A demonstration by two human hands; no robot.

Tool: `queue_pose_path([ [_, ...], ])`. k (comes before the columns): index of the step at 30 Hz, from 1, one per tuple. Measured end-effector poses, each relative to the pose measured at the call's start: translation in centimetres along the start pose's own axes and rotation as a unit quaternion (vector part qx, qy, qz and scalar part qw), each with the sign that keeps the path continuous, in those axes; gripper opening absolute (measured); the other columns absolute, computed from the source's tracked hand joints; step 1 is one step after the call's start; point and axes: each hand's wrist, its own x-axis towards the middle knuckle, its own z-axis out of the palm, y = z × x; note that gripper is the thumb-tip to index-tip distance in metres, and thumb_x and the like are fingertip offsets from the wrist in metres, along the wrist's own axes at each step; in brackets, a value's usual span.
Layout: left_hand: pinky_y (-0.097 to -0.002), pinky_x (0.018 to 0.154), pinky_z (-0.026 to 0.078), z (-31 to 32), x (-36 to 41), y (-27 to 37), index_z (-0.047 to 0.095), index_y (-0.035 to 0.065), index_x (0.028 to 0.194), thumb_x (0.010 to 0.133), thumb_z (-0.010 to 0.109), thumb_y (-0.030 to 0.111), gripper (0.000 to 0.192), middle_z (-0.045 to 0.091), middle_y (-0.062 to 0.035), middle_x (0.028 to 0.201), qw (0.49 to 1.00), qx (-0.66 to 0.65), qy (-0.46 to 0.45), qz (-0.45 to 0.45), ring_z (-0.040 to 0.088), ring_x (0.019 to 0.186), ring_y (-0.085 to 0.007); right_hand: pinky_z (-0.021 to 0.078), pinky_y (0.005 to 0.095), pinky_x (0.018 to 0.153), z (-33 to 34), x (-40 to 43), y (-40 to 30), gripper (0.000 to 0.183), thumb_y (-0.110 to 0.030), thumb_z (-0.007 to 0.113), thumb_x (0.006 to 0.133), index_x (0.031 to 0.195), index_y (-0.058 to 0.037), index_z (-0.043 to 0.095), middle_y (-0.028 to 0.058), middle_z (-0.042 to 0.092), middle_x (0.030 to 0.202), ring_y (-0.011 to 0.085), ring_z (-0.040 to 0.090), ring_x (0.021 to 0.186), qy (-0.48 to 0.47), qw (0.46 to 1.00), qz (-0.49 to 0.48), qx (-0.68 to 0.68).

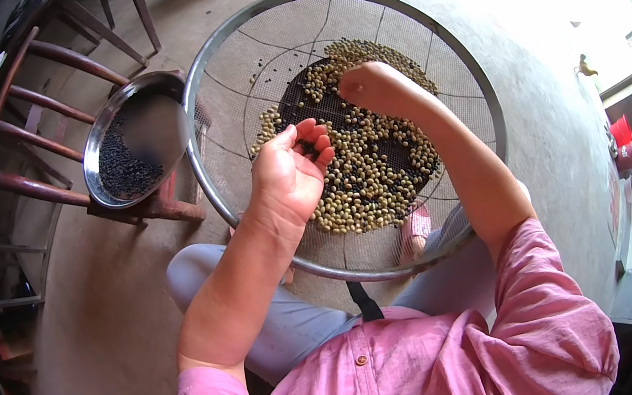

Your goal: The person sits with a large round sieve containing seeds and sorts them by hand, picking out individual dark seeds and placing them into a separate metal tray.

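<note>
A large round wire-mesh sieve (495, 111) with a metal rim lies before me at knee height. Pale greenish-tan beans (355, 216) are spread over its middle, mixed with small black beans (393, 186). My left hand (296, 167) is palm up over the left part of the beans, its fingers curled around some black beans. Above the upper middle of the sieve, my right hand (370, 87) is bent downward at the wrist; its fingertips are hidden, so what it holds cannot be seen. An oval metal bowl (99, 185) left of the sieve contains many black beans (126, 163).
The bowl rests on a reddish-brown wooden chair (172, 208) with a slatted back (50, 141). More wooden furniture legs (98, 28) stand at the upper left. A red bucket (623, 142) is at the far right by the wall. Concrete floor (106, 300) surrounds the sieve.
</note>
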Motion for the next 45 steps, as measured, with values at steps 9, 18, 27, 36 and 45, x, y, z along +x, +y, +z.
queue_pose_path([
  [9,-0.03,0.073,0.045,-0.2,0.1,0.2,0.05,-0.0003,0.095,0.089,0.04,0.016,0.02,0.053,-0.0095,0.088,1.0,0.008,0.009,0.013,0.051,0.078,-0.0181,0.0468,0.0325,0.056,2.4,-0.3,-0.6,0.013,-0.008,0.06,0.07,0.08,0.0,0.058,0.011,0.06,0.068,0.0206,0.061,0.061,-0.183,0.982,0.018,-0.043],
  [18,-0.03,0.074,0.044,0.0,0.1,0.2,0.05,0.0005,0.095,0.088,0.041,0.015,0.019,0.054,-0.0082,0.089,0.999,0.019,0.035,0.028,0.052,0.079,-0.0177,0.0471,0.036,0.062,0.9,-0.4,1.2,0.014,-0.007,0.054,0.069,0.08,-0.0057,0.062,0.0116,0.06,0.072,0.0272,0.06,0.07,-0.056,0.986,0.043,-0.149],
  [27,-0.0302,0.074,0.044,0.1,-0.1,0.1,0.051,0.0006,0.094,0.088,0.041,0.016,0.019,0.054,-0.0082,0.088,0.999,0.028,0.032,0.021,0.052,0.078,-0.0177,0.0478,0.0377,0.067,2.8,-0.2,1.5,0.018,-0.005,0.057,0.065,0.082,-0.0064,0.063,0.0122,0.061,0.081,0.0295,0.06,0.08,-0.167,0.952,0.017,-0.257],
  [36,-0.0308,0.074,0.044,0.1,0.0,0.0,0.05,0.0007,0.093,0.088,0.042,0.016,0.018,0.053,-0.009,0.088,0.999,0.033,0.036,0.014,0.051,0.079,-0.0183,0.0488,0.0365,0.068,3.2,-0.5,-0.4,0.014,-0.006,0.058,0.065,0.077,-0.0029,0.063,0.0133,0.062,0.08,0.028,0.061,0.078,-0.173,0.929,-0.019,-0.326],
  [45,-0.032,0.075,0.044,0.2,-0.1,-0.1,0.05,0.0002,0.092,0.088,0.041,0.016,0.019,0.053,-0.0099,0.088,0.998,0.042,0.04,0.011,0.052,0.079,-0.019,0.0456,0.0321,0.054,1.0,-0.2,-0.4,0.014,-0.011,0.056,0.062,0.072,-0.0027,0.061,0.0108,0.058,0.061,0.0226,0.056,0.057,-0.071,0.995,0.017,-0.07],
])
